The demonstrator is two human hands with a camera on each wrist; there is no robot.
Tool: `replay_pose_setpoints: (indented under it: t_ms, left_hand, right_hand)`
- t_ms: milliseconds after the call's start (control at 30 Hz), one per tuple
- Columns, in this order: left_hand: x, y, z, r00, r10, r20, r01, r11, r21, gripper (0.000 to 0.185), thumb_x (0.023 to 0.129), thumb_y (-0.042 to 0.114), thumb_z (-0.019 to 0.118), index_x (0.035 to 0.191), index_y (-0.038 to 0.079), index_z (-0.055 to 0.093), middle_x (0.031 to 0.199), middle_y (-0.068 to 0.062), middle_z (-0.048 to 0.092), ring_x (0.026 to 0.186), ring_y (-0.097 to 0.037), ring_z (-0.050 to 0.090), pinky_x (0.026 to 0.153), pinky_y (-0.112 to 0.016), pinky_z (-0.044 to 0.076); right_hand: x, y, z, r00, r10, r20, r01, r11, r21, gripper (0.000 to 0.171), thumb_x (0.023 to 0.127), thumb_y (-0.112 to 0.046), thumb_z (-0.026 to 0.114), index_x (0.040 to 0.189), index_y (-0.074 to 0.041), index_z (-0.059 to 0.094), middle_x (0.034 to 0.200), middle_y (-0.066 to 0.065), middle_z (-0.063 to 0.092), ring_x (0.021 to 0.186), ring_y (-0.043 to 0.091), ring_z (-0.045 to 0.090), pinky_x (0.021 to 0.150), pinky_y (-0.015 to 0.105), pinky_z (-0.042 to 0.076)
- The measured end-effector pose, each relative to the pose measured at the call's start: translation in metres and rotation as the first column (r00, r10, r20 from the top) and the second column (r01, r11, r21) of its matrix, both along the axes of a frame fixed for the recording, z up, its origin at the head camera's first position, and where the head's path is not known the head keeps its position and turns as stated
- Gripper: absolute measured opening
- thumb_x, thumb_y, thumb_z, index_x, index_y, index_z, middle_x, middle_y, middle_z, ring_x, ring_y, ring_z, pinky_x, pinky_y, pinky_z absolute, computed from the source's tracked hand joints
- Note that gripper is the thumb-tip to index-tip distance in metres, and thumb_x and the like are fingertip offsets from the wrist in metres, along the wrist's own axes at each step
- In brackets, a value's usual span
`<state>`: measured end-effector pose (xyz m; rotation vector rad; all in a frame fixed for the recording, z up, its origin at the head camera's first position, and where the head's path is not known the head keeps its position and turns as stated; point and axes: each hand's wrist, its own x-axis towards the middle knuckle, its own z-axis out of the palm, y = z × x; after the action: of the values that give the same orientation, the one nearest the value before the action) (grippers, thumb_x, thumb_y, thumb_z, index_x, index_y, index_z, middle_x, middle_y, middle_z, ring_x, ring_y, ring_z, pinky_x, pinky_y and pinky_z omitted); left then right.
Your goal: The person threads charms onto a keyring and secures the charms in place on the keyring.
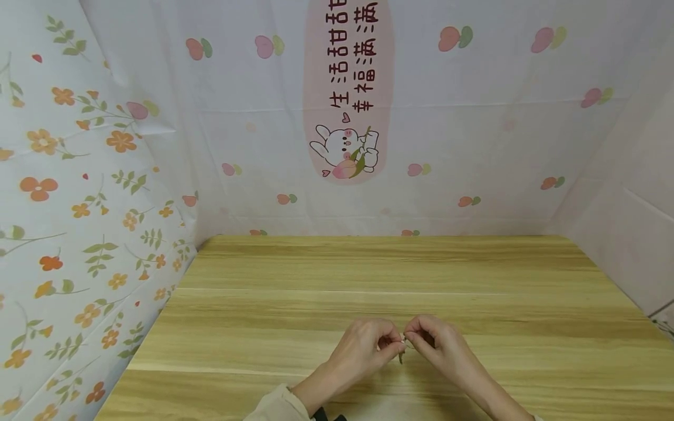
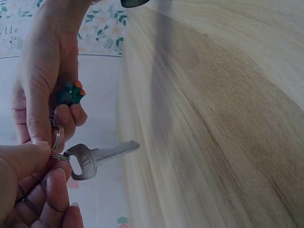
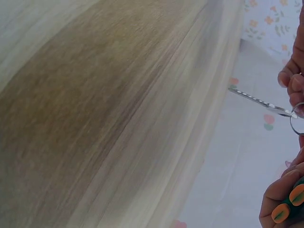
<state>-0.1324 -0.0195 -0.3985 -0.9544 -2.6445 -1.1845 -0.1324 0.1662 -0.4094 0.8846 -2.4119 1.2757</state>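
Note:
Both hands are close together above the wooden table (image 1: 295,327). My left hand (image 1: 363,348) pinches a metal key ring (image 2: 60,157) between thumb and fingers. A silver key (image 2: 88,162) hangs from that ring, its toothed blade pointing toward the tabletop. My right hand (image 1: 444,351) holds the keychain's other end, its thumb and fingertips at the metal loop (image 2: 58,137). A small green and orange charm (image 2: 70,93) rests against its curled fingers. In the right wrist view the charm's orange parts (image 3: 281,213) show by the near fingers; the rest is partly hidden.
A white cloth with fruit prints and a rabbit picture (image 1: 347,152) hangs behind the table. A flowered cloth (image 1: 95,263) stands along the left, and a pale panel (image 1: 632,193) along the right. A black object (image 1: 329,416) shows at the left wrist.

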Motion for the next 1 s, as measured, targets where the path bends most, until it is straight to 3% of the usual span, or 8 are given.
replay_pose_setpoints:
  t_ms: [100,200,300,400,533,767,833,1000]
  left_hand:
    - [-0.001,-0.001,-0.002,1.000,0.001,-0.024,-0.001,1.000,0.018,0.010,0.086,0.017,0.068,0.077,0.016,0.066,0.071,0.012,0.063,0.061,0.012,0.046,0.054,-0.007,0.039]
    - [-0.002,-0.003,-0.004,1.000,0.002,-0.017,-0.001,0.998,0.059,0.008,0.087,0.017,0.067,0.080,0.015,0.066,0.076,0.010,0.064,0.066,0.010,0.049,0.060,-0.009,0.042]
    - [-0.002,-0.005,-0.005,0.998,-0.002,0.058,-0.005,0.992,0.123,0.008,0.089,0.018,0.065,0.083,0.014,0.066,0.083,0.007,0.064,0.074,0.006,0.054,0.066,-0.012,0.045]
    - [-0.003,-0.007,-0.006,0.987,-0.022,0.160,-0.009,0.981,0.194,0.009,0.091,0.019,0.063,0.086,0.011,0.066,0.089,0.002,0.065,0.083,0.000,0.058,0.070,-0.015,0.048]
    - [-0.007,-0.009,-0.009,0.972,-0.049,0.228,-0.003,0.975,0.221,0.013,0.095,0.020,0.057,0.091,0.009,0.063,0.089,-0.001,0.065,0.078,-0.001,0.053,0.068,-0.015,0.045]
    - [-0.011,-0.013,-0.013,0.926,-0.113,0.359,0.009,0.960,0.279,0.013,0.100,0.015,0.044,0.093,0.005,0.050,0.095,-0.010,0.067,0.086,-0.014,0.064,0.075,-0.023,0.051]
    - [-0.012,-0.013,-0.014,0.911,-0.126,0.394,0.007,0.957,0.289,0.014,0.101,0.014,0.042,0.094,0.004,0.049,0.090,-0.011,0.066,0.078,-0.015,0.064,0.068,-0.021,0.051]
    - [-0.014,-0.016,-0.014,0.865,-0.105,0.490,-0.064,0.947,0.316,0.015,0.101,0.016,0.042,0.095,0.004,0.048,0.079,-0.006,0.059,0.067,-0.011,0.056,0.057,-0.020,0.049]
  right_hand:
    - [-0.001,0.001,0.001,0.998,0.029,0.059,-0.028,0.999,-0.017,0.015,0.086,0.003,0.062,0.084,-0.011,0.061,0.071,-0.001,0.057,0.058,-0.005,0.039,0.044,0.018,0.038]
    - [-0.002,0.005,0.004,0.967,0.081,0.241,-0.071,0.996,-0.050,0.006,0.092,-0.004,0.057,0.088,-0.007,0.060,0.072,0.001,0.056,0.056,-0.004,0.039,0.043,0.019,0.037]
    - [-0.003,0.010,0.008,0.876,0.146,0.460,-0.113,0.989,-0.100,0.015,0.097,-0.014,0.051,0.093,-0.001,0.057,0.075,0.003,0.053,0.055,-0.002,0.040,0.043,0.019,0.037]
    - [-0.006,0.013,0.009,0.777,0.208,0.594,-0.150,0.978,-0.146,0.025,0.100,-0.020,0.046,0.099,0.004,0.053,0.078,0.005,0.052,0.056,0.000,0.042,0.046,0.019,0.037]
    - [-0.010,0.016,0.008,0.704,0.274,0.656,-0.209,0.962,-0.177,0.032,0.101,-0.022,0.044,0.105,0.009,0.050,0.082,0.005,0.052,0.060,0.002,0.043,0.050,0.020,0.038]
    - [-0.018,0.016,0.007,0.662,0.380,0.646,-0.370,0.915,-0.160,0.027,0.100,-0.017,0.046,0.109,0.008,0.051,0.083,0.005,0.051,0.065,0.003,0.045,0.050,0.022,0.038]
    - [-0.021,0.015,0.007,0.649,0.409,0.642,-0.410,0.898,-0.157,0.025,0.099,-0.015,0.047,0.109,0.007,0.051,0.083,0.005,0.051,0.067,0.003,0.045,0.050,0.023,0.038]
    - [-0.024,0.014,0.005,0.666,0.404,0.627,-0.445,0.890,-0.100,0.023,0.099,-0.015,0.047,0.104,0.006,0.054,0.080,0.009,0.052,0.067,0.005,0.048,0.051,0.021,0.042]
